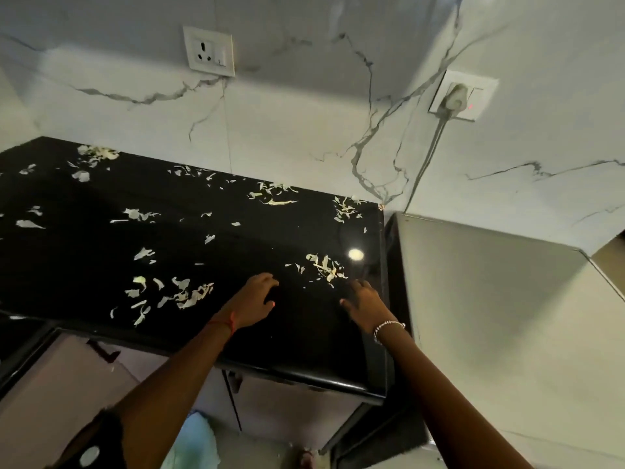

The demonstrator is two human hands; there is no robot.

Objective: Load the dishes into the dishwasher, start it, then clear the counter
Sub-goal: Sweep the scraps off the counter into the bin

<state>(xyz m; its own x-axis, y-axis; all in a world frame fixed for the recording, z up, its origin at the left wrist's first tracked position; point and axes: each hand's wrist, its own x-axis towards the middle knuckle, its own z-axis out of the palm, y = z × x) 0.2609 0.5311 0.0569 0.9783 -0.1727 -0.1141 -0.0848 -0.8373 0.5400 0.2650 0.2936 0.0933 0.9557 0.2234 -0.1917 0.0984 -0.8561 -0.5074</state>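
A glossy black counter (236, 238) fills the left and middle of the view, strewn with pale vegetable scraps. One clump of scraps (325, 267) lies near the right end, another scrap pile (182, 294) nearer the front left. My left hand (254, 299) hovers low over the counter with fingers loosely spread, holding nothing, just left of the right clump. My right hand (367, 304) reaches with straight fingers toward that same clump, fingertips a little short of it. No dishes are in view.
A steel-grey appliance top (490, 299) stands right of the counter, its cord running up to a wall socket (456, 96). A second socket (209, 50) sits on the marble wall. Cabinet doors (101, 394) and a pale blue bag (196, 445) lie below the counter.
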